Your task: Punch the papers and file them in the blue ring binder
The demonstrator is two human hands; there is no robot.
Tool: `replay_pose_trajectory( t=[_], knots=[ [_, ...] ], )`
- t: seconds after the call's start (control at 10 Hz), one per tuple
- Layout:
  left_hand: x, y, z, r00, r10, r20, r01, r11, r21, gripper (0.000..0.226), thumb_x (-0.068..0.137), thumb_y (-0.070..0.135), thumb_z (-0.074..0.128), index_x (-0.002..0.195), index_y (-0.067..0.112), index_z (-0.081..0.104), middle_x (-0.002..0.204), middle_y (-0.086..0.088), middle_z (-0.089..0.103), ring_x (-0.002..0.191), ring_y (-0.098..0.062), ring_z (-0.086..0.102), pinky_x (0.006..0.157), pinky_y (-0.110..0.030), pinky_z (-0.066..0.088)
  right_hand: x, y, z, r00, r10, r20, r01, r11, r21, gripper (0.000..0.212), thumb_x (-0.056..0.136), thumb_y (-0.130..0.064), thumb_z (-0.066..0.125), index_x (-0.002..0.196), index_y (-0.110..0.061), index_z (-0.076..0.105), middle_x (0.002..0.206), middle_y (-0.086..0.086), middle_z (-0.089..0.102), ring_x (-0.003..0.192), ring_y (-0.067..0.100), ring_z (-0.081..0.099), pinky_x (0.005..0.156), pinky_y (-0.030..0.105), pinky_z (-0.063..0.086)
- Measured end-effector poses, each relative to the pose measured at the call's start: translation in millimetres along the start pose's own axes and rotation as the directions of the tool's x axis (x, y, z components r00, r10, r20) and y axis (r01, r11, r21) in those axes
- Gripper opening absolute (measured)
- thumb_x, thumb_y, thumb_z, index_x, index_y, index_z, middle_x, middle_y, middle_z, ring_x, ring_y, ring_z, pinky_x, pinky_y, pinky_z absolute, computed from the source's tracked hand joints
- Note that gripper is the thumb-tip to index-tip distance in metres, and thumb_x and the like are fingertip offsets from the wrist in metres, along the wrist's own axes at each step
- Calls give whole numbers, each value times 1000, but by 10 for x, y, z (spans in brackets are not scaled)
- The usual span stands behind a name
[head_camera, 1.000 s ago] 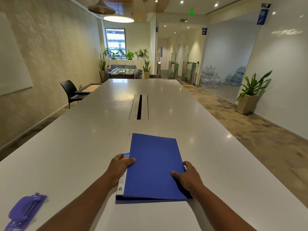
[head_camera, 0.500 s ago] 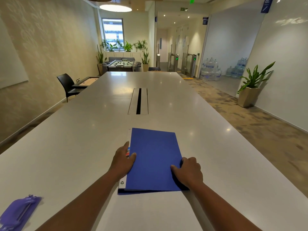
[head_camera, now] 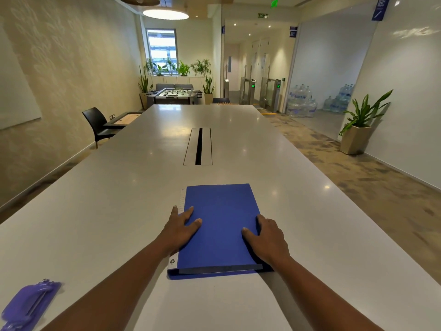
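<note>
Head view, binder: a closed blue ring binder [head_camera: 220, 225] lies flat on a long grey table [head_camera: 95, 199], directly in front of the person, white spine label along its left edge.
Left hand: the left hand [head_camera: 180, 229] rests flat on the binder's left edge, fingers straight and spread, gripping nothing.
Right hand: the right hand [head_camera: 268, 237] lies at the binder's right edge, thumb on the cover, fingers bent over the side; whether they grasp the cover cannot be told.
Punch: 1 purple hole punch [head_camera: 28, 304] sits at the table's near left corner, well apart from the binder.
Background: a black chair [head_camera: 97, 124] and potted plant [head_camera: 360, 123] flank the room.
</note>
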State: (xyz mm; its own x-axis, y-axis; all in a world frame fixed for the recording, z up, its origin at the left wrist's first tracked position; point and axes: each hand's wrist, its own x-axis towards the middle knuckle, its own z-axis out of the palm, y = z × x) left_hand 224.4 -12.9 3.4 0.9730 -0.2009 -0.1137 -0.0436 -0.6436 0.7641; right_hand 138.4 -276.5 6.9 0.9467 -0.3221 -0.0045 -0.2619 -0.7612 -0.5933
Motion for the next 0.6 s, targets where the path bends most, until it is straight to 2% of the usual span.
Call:
replay_pose_trajectory(
  t=[0.2,0.3,0.4,0.5,0.6],
  knots=[
    [-46,96,7,1000,4,-6,-4,999,42,78,94,63,53,160,33,24,170,-4,-7,155,-30,16,121,-42,23,-6,-30,-93,996,-93,3,93,995,24,87,92,-70,50,163,-28,20,164,0,33,144,29,42,111,51,44],
    [-74,135,-15,1000,1,-11,-1,998,65,77,95,62,53,160,31,25,171,-6,-3,155,-30,15,122,-43,20,-10,-51,-131,992,-118,36,119,993,-23,90,91,-75,45,164,-34,13,170,0,20,150,31,34,114,54,40],
    [-99,186,-39,1000,0,3,0,994,105,76,96,61,51,160,28,26,171,-9,0,155,-33,15,123,-46,19,-9,-88,-174,989,-132,71,141,978,-153,89,88,-81,36,163,-41,9,174,-2,6,153,33,27,113,54,37],
    [-142,238,-47,1000,22,-19,-18,980,198,75,97,62,49,160,27,26,170,-12,6,154,-35,16,123,-49,19,-13,-141,-229,984,-157,84,174,947,-270,89,87,-85,24,163,-40,9,175,-2,-4,157,33,17,114,56,34],
    [-160,266,-36,999,17,-47,-1,944,329,76,95,68,44,160,32,24,170,-8,9,156,-35,9,122,-55,20,-34,-199,-243,980,-161,114,191,917,-351,86,90,-84,18,163,-39,9,174,-1,-8,159,32,6,118,60,25]
  ],
)
